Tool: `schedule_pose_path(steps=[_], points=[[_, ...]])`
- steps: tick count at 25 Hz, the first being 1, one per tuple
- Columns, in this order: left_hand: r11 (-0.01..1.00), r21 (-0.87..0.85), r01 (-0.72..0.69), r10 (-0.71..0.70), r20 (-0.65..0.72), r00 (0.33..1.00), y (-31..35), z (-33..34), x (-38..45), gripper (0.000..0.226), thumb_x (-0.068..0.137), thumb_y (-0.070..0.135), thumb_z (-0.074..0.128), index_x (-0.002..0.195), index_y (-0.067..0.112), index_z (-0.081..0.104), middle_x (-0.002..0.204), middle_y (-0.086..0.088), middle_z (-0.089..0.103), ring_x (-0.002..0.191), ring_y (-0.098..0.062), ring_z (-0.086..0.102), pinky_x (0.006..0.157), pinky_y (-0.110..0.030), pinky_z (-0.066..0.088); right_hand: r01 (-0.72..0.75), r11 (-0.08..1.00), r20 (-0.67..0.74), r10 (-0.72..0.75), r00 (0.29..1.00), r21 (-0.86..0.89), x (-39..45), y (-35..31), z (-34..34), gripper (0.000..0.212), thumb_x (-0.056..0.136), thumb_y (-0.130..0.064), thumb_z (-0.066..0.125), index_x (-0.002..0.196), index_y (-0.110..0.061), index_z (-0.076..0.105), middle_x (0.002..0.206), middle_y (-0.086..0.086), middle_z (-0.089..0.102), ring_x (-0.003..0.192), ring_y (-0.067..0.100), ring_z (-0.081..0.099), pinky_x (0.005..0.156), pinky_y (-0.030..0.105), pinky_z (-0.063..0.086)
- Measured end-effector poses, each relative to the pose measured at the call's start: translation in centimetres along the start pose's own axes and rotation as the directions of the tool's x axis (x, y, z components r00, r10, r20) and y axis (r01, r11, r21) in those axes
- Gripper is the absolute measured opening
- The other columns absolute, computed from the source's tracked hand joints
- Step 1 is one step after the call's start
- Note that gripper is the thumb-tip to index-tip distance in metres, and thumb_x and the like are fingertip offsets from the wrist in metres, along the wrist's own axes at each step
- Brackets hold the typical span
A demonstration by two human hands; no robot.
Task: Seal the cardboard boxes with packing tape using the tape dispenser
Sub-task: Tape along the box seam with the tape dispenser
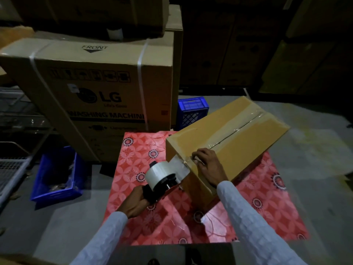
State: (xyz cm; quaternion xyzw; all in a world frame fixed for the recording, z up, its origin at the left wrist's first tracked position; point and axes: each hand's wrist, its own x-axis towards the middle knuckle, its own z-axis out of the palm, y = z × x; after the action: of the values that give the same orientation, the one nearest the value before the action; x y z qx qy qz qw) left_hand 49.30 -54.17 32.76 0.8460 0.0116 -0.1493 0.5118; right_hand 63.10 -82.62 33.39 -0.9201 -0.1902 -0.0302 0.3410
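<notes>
Pulling the black tape dispenser (164, 180) with its roll of clear tape, I keep my left hand (136, 202) wrapped round the handle so the strip stays taut off the near corner of the brown cardboard box (227, 142). That box sits on a red flower-patterned sheet (145, 153) on the floor, its top seam already taped. My right hand (208, 165) presses fingers flat on the tape at the edge, anchoring it so it should cut cleanly.
</notes>
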Motion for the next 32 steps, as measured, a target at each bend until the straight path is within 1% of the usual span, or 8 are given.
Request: schedule_pose_path(steps=[2, 6, 8, 13, 17, 23, 28, 32], points=[[0.999, 0.045, 0.006, -0.005, -0.024, 1.000, -0.4, 0.2, 0.0, 0.023, 0.085, 0.031, 0.065, 0.070, 0.015, 0.056, 0.063, 0.015, 0.052, 0.060, 0.002, 0.038, 0.055, -0.024, 0.030, 0.011, 1.000, -0.017, -0.010, 1.000, 0.021, -0.2, 0.1, 0.2, 0.014, 0.098, -0.023, 0.063, 0.109, -0.029, 0.069, 0.120, -0.008, 0.060, 0.117, 0.015, 0.046, 0.095, 0.038, 0.045], [0.991, 0.131, 0.030, -0.031, 0.007, 0.999, -0.5, 1.6, 2.3, 0.006, 0.076, 0.020, 0.060, 0.075, 0.019, 0.054, 0.063, 0.015, 0.048, 0.062, -0.002, 0.038, 0.059, -0.032, 0.033, -0.016, 0.996, -0.028, 0.019, 0.999, 0.090, -0.4, 0.6, 0.5, 0.014, 0.098, -0.026, 0.065, 0.110, -0.025, 0.073, 0.118, -0.008, 0.061, 0.117, 0.014, 0.049, 0.097, 0.042, 0.048], [0.991, 0.114, 0.074, -0.075, 0.005, 0.997, -0.8, 2.2, 3.2, 0.017, 0.066, 0.026, 0.058, 0.077, 0.014, 0.055, 0.063, 0.012, 0.049, 0.062, -0.007, 0.041, 0.060, -0.034, 0.035, -0.032, 0.992, -0.062, 0.040, 0.997, 0.126, -0.9, -0.1, 0.6, 0.017, 0.099, -0.028, 0.063, 0.108, -0.021, 0.075, 0.113, -0.005, 0.062, 0.113, 0.015, 0.051, 0.095, 0.041, 0.048], [0.988, 0.107, 0.109, -0.107, -0.020, 0.994, -1.6, 2.5, 3.9, 0.024, 0.058, 0.035, 0.056, 0.071, 0.015, 0.056, 0.063, 0.006, 0.056, 0.061, -0.011, 0.047, 0.059, -0.044, 0.045, -0.264, 0.925, 0.014, 0.271, 0.963, 0.273, -3.8, -6.8, 1.5, 0.093, 0.082, -0.092, 0.036, 0.131, -0.019, 0.063, 0.122, 0.000, 0.056, 0.118, 0.023, 0.053, 0.103, 0.043, 0.044], [0.998, 0.029, 0.049, -0.047, -0.060, 0.997, -0.3, 3.6, 3.6, 0.022, 0.068, 0.015, 0.049, 0.083, 0.016, 0.065, 0.067, 0.010, 0.066, 0.060, -0.003, 0.054, 0.057, -0.036, 0.048, -0.347, 0.938, 0.094, 0.347, 0.933, -0.018, -4.3, -10.9, 2.4, 0.142, 0.039, -0.110, 0.041, 0.146, -0.017, 0.037, 0.136, 0.002, 0.042, 0.131, 0.026, 0.042, 0.119, 0.055, 0.024], [0.995, 0.023, 0.094, -0.092, -0.069, 0.993, 0.2, 4.2, 3.8, 0.011, 0.065, 0.023, 0.054, 0.074, 0.019, 0.059, 0.068, 0.002, 0.064, 0.054, 0.005, 0.056, 0.058, -0.026, 0.045, -0.262, 0.957, -0.192, 0.237, 0.952, -0.120, -4.8, -10.5, 4.9, 0.103, 0.050, -0.090, 0.065, 0.118, -0.014, 0.058, 0.116, 0.003, 0.059, 0.113, 0.029, 0.060, 0.107, 0.069, 0.029], [0.998, -0.018, 0.058, -0.060, -0.124, 0.990, -1.3, 4.6, 4.2, 0.057, 0.060, 0.040, 0.052, 0.088, -0.006, 0.070, 0.084, -0.021, 0.073, 0.072, -0.010, 0.058, 0.063, -0.038, 0.051, -0.226, 0.967, -0.185, 0.202, 0.962, -0.119, -5.1, -9.4, 6.0, 0.113, 0.051, -0.092, 0.063, 0.133, -0.014, 0.061, 0.126, 0.005, 0.064, 0.120, 0.026, 0.062, 0.110, 0.073, 0.023], [0.993, 0.025, 0.113, -0.112, -0.057, 0.992, -1.2, 3.8, 4.8, 0.020, 0.068, 0.026, 0.052, 0.068, 0.019, 0.071, 0.067, -0.002, 0.072, 0.060, -0.008, 0.062, 0.060, -0.035, 0.053, -0.238, 0.969, -0.238, 0.215, 0.947, -0.071, -4.8, -9.8, 5.1, 0.098, 0.049, -0.092, 0.064, 0.113, -0.018, 0.066, 0.107, -0.004, 0.064, 0.097, 0.020, 0.065, 0.101, 0.067, 0.034]])
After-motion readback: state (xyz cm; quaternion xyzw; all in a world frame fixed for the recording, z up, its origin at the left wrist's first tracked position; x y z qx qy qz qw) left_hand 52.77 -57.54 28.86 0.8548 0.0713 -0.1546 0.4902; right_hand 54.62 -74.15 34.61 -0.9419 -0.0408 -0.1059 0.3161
